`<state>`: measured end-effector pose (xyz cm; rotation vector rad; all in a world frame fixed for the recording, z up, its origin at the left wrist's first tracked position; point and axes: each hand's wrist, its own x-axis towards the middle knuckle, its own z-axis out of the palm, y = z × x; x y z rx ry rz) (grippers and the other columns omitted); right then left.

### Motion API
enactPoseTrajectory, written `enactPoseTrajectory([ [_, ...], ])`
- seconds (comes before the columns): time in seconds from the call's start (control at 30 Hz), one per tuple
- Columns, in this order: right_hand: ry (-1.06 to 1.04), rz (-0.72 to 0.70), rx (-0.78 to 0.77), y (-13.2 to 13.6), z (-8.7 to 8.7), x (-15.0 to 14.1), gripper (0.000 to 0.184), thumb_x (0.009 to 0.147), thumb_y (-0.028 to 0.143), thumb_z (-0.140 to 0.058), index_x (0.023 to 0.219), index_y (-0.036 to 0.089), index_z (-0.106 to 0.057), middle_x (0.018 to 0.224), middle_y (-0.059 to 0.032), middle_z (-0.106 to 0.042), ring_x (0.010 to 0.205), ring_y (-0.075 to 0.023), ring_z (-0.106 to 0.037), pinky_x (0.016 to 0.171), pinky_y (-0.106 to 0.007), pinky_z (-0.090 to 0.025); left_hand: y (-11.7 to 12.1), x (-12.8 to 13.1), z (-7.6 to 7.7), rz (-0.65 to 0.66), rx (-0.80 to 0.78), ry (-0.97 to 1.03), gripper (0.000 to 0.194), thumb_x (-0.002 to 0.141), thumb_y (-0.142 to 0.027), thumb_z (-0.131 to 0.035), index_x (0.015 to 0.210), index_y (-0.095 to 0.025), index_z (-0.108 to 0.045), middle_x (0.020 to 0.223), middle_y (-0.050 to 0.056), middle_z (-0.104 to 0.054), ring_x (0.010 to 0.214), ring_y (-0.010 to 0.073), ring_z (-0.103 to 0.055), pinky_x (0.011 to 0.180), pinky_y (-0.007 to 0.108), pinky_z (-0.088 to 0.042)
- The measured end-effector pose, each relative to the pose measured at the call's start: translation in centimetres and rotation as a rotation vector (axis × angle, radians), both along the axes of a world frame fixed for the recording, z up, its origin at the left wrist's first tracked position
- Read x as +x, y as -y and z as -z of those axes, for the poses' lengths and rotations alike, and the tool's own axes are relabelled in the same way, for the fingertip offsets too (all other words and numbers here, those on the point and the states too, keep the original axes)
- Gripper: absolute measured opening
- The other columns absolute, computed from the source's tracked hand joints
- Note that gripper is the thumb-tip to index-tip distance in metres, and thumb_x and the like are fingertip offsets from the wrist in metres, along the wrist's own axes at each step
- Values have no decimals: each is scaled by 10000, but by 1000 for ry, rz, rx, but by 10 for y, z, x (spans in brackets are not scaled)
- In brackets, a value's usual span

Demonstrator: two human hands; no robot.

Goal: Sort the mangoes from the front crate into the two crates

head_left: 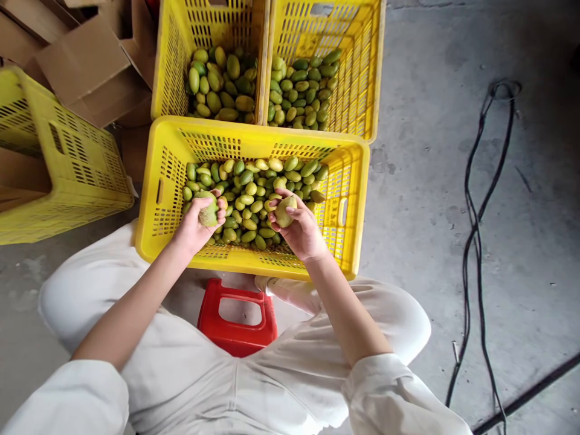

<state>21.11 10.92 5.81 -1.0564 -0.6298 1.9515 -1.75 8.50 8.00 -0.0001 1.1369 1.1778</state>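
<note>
My left hand (pixel 199 220) is closed around a green, roundish fruit (pixel 208 212) with a rough brownish patch. My right hand (pixel 299 223) holds a smoother yellow-green fruit (pixel 285 211) between thumb and fingers. Both hands are over the near yellow crate (pixel 254 261), the left one towards its left side and the right one right of its middle. Inside that crate lie many small oval fruits (pixel 249 199), green to yellow, some hidden behind my hands. Their exact kind I cannot tell.
Behind it stand two more yellow crates (pixel 380 66) with similar fruits. At left, another yellow crate (pixel 81 151) sits tilted near cardboard boxes (pixel 86 60). A red plastic stool (pixel 238 338) shows between my legs. Black cables (pixel 473 229) lie across the concrete floor at right.
</note>
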Motion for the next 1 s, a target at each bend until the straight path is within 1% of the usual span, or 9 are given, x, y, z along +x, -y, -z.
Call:
enactPoseTrajectory([
  [0.07,2,20,1,1,-1,0,432,742,342,-821,1151,304,-688,1022,-6,-694,826,-181,-640,654,-304,-546,0,0,-1,26,-4,24,219,850,-270,-844,878,-208,-635,709,-44,-601,524,61,-542,502,165,-438],
  [0.17,-13,45,-14,1,-1,0,429,698,266,-822,1103,316,-689,1055,9,-687,902,-181,-659,733,-303,-575,-1,-1,-3,22,-21,43,248,905,-391,-802,885,-201,-643,724,-14,-631,545,95,-593,493,191,-462],
  [0.23,-23,50,-29,1,-1,0,438,677,246,-827,1088,315,-693,1057,13,-685,913,-178,-659,750,-298,-577,-2,0,-4,-5,-45,52,264,948,-453,-721,946,-192,-682,804,39,-706,654,159,-691,553,241,-546],
  [0.37,-31,24,-45,1,-1,-1,426,683,267,-817,1090,302,-695,1047,3,-681,902,-181,-656,746,-305,-574,-2,1,-1,-46,-64,37,162,946,-343,-690,1015,-198,-715,941,83,-775,878,232,-771,797,343,-646],
  [0.43,-27,15,-43,1,-1,-1,420,687,274,-808,1091,306,-697,1047,-1,-682,902,-188,-657,750,-316,-579,-1,1,2,-31,-44,6,136,899,-301,-761,977,-205,-705,958,74,-776,881,221,-766,811,328,-629],
  [0.6,-38,8,-31,2,1,-1,419,704,268,-814,1111,315,-721,1052,2,-698,923,-190,-672,787,-319,-597,1,0,6,-18,20,-8,269,801,-211,-862,789,-200,-594,810,-5,-691,632,91,-624,596,206,-484],
  [0.73,-11,-37,-9,3,6,1,449,741,289,-807,1179,321,-715,1078,1,-709,947,-192,-691,837,-329,-609,1,-1,6,-17,18,20,224,806,-188,-860,943,-196,-682,762,-48,-638,606,69,-585,614,195,-489],
  [0.9,15,-79,-10,4,11,2,506,767,331,-830,1259,332,-710,1152,-6,-734,1019,-218,-713,926,-376,-618,1,1,5,-18,-13,21,206,840,-239,-818,1000,-194,-696,868,-2,-722,780,148,-728,838,316,-638],
  [1.0,30,-41,-10,4,11,1,643,744,354,-890,1353,375,-682,1280,-7,-749,964,-209,-714,849,-373,-629,1,3,3,-35,-50,56,147,915,-232,-714,1052,-180,-713,938,59,-770,930,225,-792,892,365,-672],
])
